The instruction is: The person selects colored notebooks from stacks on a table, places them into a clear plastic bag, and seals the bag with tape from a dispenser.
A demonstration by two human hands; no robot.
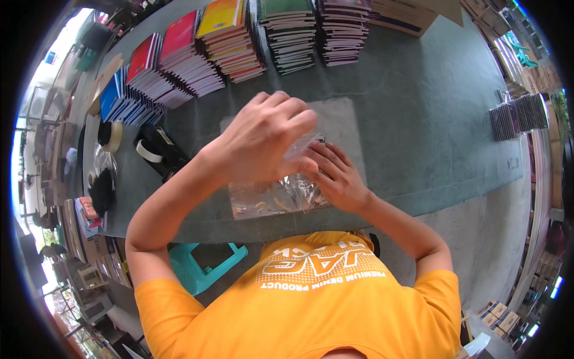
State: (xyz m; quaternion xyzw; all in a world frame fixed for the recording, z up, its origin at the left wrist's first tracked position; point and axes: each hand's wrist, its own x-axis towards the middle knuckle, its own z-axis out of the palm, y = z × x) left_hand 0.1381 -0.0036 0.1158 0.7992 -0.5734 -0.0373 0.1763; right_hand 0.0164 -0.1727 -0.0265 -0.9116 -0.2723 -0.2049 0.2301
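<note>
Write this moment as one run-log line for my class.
left hand: above clear plastic | right hand: at the clear plastic, fingers extended | grip: unclear | table: notebook stacks along far side

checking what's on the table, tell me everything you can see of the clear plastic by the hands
The clear plastic looks like thin, glossy film, wrinkled and catching light. Most lies on the grey-green table near its front edge; part rises between the hands. The right hand rests on it; the left hand's grip is unclear, as is the number of layers.
</note>
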